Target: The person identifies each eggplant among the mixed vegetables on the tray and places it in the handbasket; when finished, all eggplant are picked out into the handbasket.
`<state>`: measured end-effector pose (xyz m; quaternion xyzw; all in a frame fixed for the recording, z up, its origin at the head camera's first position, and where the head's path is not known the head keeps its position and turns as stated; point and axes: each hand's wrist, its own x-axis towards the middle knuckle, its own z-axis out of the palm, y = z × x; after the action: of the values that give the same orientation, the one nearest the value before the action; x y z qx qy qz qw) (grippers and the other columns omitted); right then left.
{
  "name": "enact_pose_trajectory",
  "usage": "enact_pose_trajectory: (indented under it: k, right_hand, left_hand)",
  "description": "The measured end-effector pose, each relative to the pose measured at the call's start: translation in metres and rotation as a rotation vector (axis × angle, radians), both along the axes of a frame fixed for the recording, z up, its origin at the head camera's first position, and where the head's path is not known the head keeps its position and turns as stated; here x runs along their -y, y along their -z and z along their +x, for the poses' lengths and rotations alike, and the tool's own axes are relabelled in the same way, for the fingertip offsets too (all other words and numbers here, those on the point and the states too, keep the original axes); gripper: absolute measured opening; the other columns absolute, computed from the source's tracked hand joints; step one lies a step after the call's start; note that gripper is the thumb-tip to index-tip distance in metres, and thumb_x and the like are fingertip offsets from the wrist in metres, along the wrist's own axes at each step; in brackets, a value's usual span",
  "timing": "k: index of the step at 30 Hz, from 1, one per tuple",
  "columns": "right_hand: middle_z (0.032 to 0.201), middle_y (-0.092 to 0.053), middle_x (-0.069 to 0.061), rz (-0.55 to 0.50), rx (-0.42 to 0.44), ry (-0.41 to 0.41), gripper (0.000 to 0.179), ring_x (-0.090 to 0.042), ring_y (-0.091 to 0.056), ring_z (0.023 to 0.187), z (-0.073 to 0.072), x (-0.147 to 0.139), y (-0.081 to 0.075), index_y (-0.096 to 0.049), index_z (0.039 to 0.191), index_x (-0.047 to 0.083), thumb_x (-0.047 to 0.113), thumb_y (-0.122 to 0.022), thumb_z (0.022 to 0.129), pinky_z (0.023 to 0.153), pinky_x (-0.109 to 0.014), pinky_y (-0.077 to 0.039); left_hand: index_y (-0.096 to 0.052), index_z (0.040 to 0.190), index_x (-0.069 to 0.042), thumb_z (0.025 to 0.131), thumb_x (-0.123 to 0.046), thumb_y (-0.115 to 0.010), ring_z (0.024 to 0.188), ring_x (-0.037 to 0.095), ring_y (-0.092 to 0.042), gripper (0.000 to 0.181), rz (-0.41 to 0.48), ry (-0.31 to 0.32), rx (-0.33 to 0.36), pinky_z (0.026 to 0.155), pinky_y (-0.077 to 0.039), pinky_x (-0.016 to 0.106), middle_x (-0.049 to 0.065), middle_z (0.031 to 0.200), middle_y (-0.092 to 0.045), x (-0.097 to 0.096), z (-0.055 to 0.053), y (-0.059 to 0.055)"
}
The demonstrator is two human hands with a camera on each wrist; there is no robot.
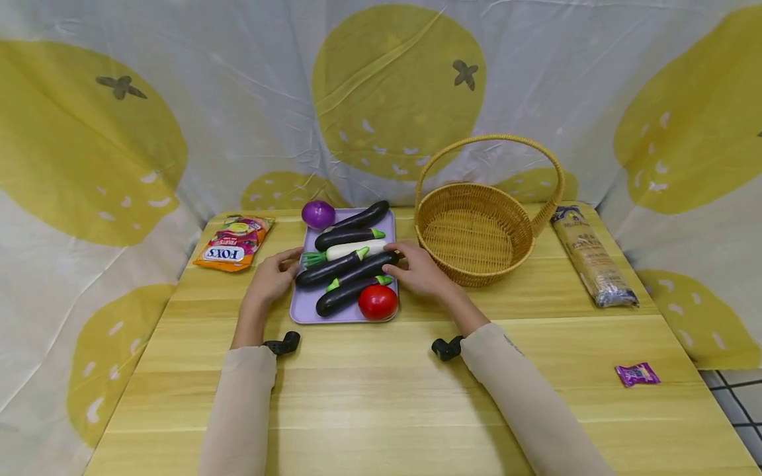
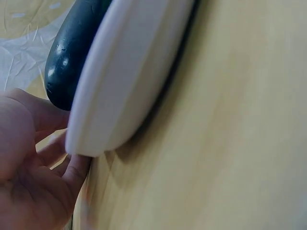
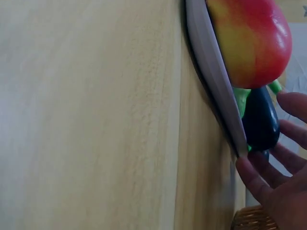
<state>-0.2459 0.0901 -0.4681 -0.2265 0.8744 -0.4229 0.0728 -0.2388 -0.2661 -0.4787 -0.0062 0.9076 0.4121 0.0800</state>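
Note:
A lilac tray (image 1: 345, 318) on the table holds several dark eggplants (image 1: 348, 236), a white radish (image 1: 355, 248), a purple onion (image 1: 318, 215) and a round red and yellow fruit (image 1: 378, 302). My left hand (image 1: 274, 274) is at the tray's left edge, beside an eggplant's blunt end (image 2: 67, 72); its fingertips are right at the rim in the left wrist view. My right hand (image 1: 421, 270) is at the right edge, thumb and fingers spread around an eggplant end (image 3: 261, 122), its lowest fingertip at the tray rim (image 3: 218, 67).
Right of the tray stands a wicker basket (image 1: 470, 268) with a tall handle. A long clear packet (image 1: 592, 254) lies at the far right, a small purple candy (image 1: 637, 374) nearer me. On the left is an orange and pink candy bag (image 1: 235, 244). A fruit-print curtain (image 1: 238, 119) hangs behind.

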Motion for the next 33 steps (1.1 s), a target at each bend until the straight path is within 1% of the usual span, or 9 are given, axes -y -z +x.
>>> enact_pose_trajectory:
  k: [5,10,14,17,20,21,26,31,33]
  right_hand:
    - [0.142,-0.057,-0.013,0.022,-0.048,0.002,0.043,-0.028,-0.058,0.125,-0.004,0.003,0.005,-0.058,0.140,0.008,0.024,-0.065,0.101,0.107,-0.042,-0.051]
    - [0.140,-0.058,-0.013,0.047,-0.058,-0.008,0.042,-0.027,-0.056,0.126,-0.005,0.004,0.006,-0.058,0.140,0.007,0.022,-0.064,0.102,0.110,-0.043,-0.047]
    - [0.143,-0.057,-0.014,0.104,-0.071,-0.035,0.046,-0.029,-0.053,0.134,-0.005,0.004,0.005,-0.056,0.144,0.007,0.021,-0.063,0.102,0.117,-0.044,-0.040]
    - [0.144,-0.056,-0.015,0.136,-0.076,-0.053,0.047,-0.030,-0.050,0.138,-0.005,0.004,0.003,-0.054,0.146,0.006,0.020,-0.062,0.102,0.120,-0.044,-0.037]
    - [0.146,-0.056,-0.015,0.138,-0.074,-0.055,0.046,-0.031,-0.049,0.140,-0.004,0.004,0.002,-0.053,0.146,0.005,0.019,-0.061,0.103,0.121,-0.045,-0.035]
    - [0.147,-0.056,-0.015,0.139,-0.070,-0.052,0.045,-0.031,-0.049,0.140,-0.004,0.004,0.002,-0.053,0.145,0.005,0.019,-0.060,0.103,0.122,-0.045,-0.035]
    - [0.147,-0.056,-0.014,0.136,-0.058,-0.029,0.043,-0.032,-0.048,0.141,0.002,0.004,-0.001,-0.053,0.144,0.005,0.018,-0.060,0.103,0.122,-0.046,-0.034]
    - [0.145,-0.057,-0.014,0.131,-0.061,0.001,0.042,-0.031,-0.049,0.137,0.011,0.007,-0.008,-0.053,0.144,0.007,0.019,-0.060,0.104,0.120,-0.046,-0.036]
    - [0.143,-0.057,-0.013,0.119,-0.060,0.015,0.043,-0.030,-0.053,0.129,0.014,0.008,-0.011,-0.053,0.144,0.007,0.020,-0.060,0.104,0.115,-0.046,-0.041]
  left_hand:
    - [-0.049,0.155,-0.024,0.105,-0.024,-0.055,0.135,0.038,-0.053,0.050,-0.025,-0.006,-0.022,0.114,-0.042,0.055,0.019,0.150,-0.055,-0.001,0.001,0.000]
    - [-0.051,0.154,-0.022,0.105,-0.021,-0.055,0.126,0.037,-0.056,0.049,-0.036,-0.021,-0.034,0.108,-0.045,0.054,0.022,0.147,-0.057,-0.004,0.003,-0.001]
    - [-0.051,0.154,-0.023,0.105,-0.022,-0.055,0.129,0.036,-0.055,0.049,-0.041,-0.025,-0.032,0.108,-0.046,0.053,0.021,0.151,-0.053,-0.004,0.003,0.000]
    - [-0.053,0.152,-0.023,0.105,-0.022,-0.055,0.125,0.036,-0.054,0.048,-0.037,-0.029,-0.033,0.102,-0.047,0.050,0.022,0.151,-0.052,-0.003,0.003,-0.001]
    - [-0.055,0.151,-0.023,0.104,-0.022,-0.056,0.120,0.034,-0.055,0.046,-0.039,-0.030,-0.040,0.096,-0.047,0.044,0.022,0.150,-0.054,-0.004,0.002,-0.002]
    - [-0.056,0.150,-0.023,0.104,-0.022,-0.057,0.118,0.034,-0.055,0.046,-0.037,-0.029,-0.040,0.094,-0.046,0.043,0.022,0.149,-0.054,-0.005,0.002,-0.002]
    - [-0.056,0.150,-0.023,0.105,-0.023,-0.057,0.122,0.034,-0.057,0.046,-0.045,-0.028,-0.026,0.099,-0.048,0.045,0.022,0.150,-0.054,-0.007,0.001,-0.002]
    - [-0.056,0.150,-0.024,0.104,-0.025,-0.058,0.116,0.033,-0.059,0.046,-0.028,-0.047,-0.012,0.087,-0.051,0.038,0.022,0.148,-0.056,-0.005,0.001,0.000]
    - [-0.057,0.150,-0.024,0.104,-0.025,-0.059,0.113,0.031,-0.059,0.046,-0.016,-0.055,-0.012,0.081,-0.049,0.032,0.021,0.148,-0.056,-0.003,0.002,0.001]
